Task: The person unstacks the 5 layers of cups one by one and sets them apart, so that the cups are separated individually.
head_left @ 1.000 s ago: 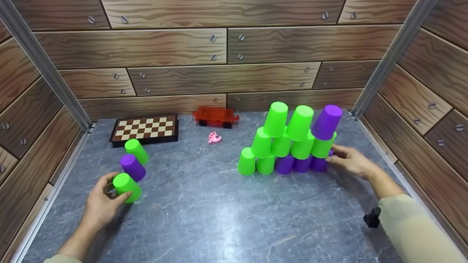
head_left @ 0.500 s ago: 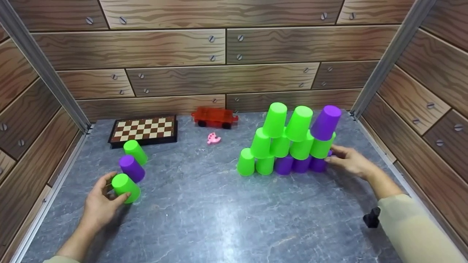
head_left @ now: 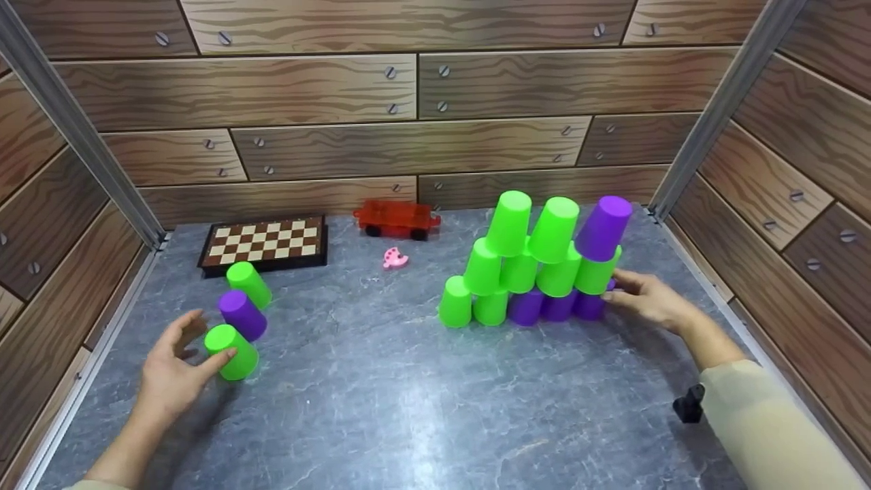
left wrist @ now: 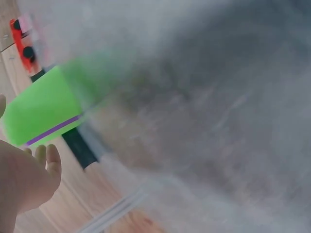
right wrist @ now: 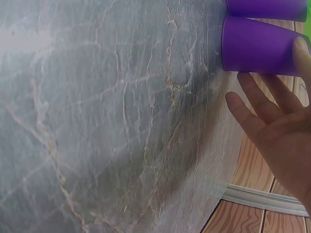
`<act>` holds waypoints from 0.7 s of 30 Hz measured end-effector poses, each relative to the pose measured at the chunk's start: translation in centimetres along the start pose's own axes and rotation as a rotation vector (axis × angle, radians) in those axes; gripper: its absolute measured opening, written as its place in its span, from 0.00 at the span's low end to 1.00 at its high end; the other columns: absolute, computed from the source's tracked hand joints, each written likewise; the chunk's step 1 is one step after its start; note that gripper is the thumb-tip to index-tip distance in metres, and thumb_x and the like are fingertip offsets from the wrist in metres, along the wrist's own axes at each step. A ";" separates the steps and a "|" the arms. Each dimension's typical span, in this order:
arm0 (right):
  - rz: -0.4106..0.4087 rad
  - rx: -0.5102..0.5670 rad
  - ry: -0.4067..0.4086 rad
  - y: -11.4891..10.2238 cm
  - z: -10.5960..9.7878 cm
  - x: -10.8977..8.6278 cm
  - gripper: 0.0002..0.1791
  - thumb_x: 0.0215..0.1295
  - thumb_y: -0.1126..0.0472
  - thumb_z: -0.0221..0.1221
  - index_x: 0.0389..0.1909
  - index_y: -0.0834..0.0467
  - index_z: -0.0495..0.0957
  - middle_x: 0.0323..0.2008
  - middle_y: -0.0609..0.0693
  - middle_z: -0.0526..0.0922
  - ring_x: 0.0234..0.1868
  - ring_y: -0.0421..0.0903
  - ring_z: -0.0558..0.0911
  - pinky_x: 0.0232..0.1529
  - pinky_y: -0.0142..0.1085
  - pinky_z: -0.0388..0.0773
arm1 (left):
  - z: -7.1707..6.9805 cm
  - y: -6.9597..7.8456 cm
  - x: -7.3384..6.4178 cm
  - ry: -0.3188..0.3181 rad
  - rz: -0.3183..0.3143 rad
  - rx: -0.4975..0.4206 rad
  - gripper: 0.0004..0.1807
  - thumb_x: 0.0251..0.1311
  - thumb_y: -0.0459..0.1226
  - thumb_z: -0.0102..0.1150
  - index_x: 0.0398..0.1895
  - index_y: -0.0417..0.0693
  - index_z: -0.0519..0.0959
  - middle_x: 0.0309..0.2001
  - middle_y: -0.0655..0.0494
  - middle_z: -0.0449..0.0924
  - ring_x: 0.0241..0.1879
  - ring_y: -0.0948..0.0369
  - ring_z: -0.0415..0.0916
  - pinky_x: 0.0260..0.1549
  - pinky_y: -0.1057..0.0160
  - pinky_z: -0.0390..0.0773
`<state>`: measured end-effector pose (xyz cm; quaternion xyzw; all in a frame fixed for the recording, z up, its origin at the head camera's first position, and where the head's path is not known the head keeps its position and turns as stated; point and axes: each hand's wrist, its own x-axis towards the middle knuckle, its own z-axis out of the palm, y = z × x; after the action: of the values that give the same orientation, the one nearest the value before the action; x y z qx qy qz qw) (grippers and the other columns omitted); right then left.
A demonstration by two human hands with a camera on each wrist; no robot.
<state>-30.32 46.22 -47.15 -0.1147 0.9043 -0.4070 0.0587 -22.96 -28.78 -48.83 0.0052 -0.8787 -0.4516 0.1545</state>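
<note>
At the left of the table, a green cup [head_left: 233, 352] stands upside down, nearest in a slanting row of three. My left hand [head_left: 173, 367] is around its left side, fingers spread; the thumb overlaps its front in the head view. A purple cup [head_left: 243, 315] and another green cup [head_left: 250, 285] stand behind it. On the right rises a three-tier wall of upturned cups. My right hand [head_left: 650, 299] pinches the purple cup [right wrist: 260, 46] at its bottom right end, thumb in front, other fingertips at its far side. A purple cup [head_left: 604, 228] tops that end, beside two green ones [head_left: 512, 223].
A brown and cream checkerboard [head_left: 264, 241] lies at the back left. Beside it are a red toy wagon [head_left: 397, 219] and a small pink toy piece [head_left: 395, 258]. Wood-patterned walls [head_left: 340, 150] enclose the grey table [head_left: 381, 395] at the back and sides.
My left fingers have spread and drawn back to the left from the near green cup, which stays standing. My right hand has kept its place at the purple cup.
</note>
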 end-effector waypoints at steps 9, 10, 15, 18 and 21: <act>0.006 -0.021 -0.009 0.0 -0.1 -0.1 0.35 0.78 0.59 0.62 0.80 0.64 0.62 0.70 0.71 0.74 0.70 0.70 0.74 0.68 0.59 0.72 | -1.2 5.5 1.6 0.005 0.138 0.029 0.44 0.56 0.37 0.82 0.75 0.41 0.70 0.68 0.40 0.77 0.66 0.46 0.74 0.56 0.75 0.68; 0.008 -0.022 -0.009 0.0 -0.1 -0.1 0.35 0.78 0.59 0.62 0.80 0.64 0.62 0.70 0.71 0.74 0.70 0.70 0.74 0.68 0.60 0.72 | -1.1 6.3 1.9 0.005 0.160 0.023 0.44 0.56 0.37 0.82 0.75 0.41 0.71 0.68 0.40 0.77 0.66 0.46 0.75 0.56 0.76 0.69; 0.019 -0.004 -0.009 0.1 -0.1 0.0 0.36 0.78 0.58 0.62 0.80 0.63 0.62 0.70 0.71 0.73 0.71 0.71 0.72 0.69 0.63 0.70 | 0.4 10.5 3.5 -0.001 0.274 -0.025 0.40 0.55 0.34 0.83 0.71 0.40 0.75 0.65 0.44 0.80 0.64 0.50 0.77 0.58 0.72 0.73; 0.016 0.002 -0.010 0.1 -0.1 0.0 0.36 0.78 0.59 0.63 0.80 0.64 0.62 0.71 0.71 0.72 0.71 0.71 0.71 0.70 0.64 0.68 | 2.0 13.2 4.5 -0.025 0.351 -0.064 0.38 0.53 0.33 0.83 0.68 0.40 0.77 0.64 0.45 0.81 0.63 0.51 0.77 0.62 0.61 0.75; 0.007 0.002 -0.008 0.0 -0.1 0.1 0.36 0.78 0.59 0.63 0.80 0.64 0.62 0.71 0.71 0.71 0.72 0.71 0.71 0.71 0.63 0.68 | 4.2 16.0 5.7 -0.073 0.437 -0.104 0.37 0.53 0.34 0.84 0.67 0.40 0.79 0.64 0.46 0.81 0.63 0.51 0.77 0.64 0.52 0.75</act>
<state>-30.42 46.27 -47.08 -0.1131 0.9041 -0.4071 0.0641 -27.48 -16.87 -36.84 -0.2095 -0.8396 -0.4520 0.2166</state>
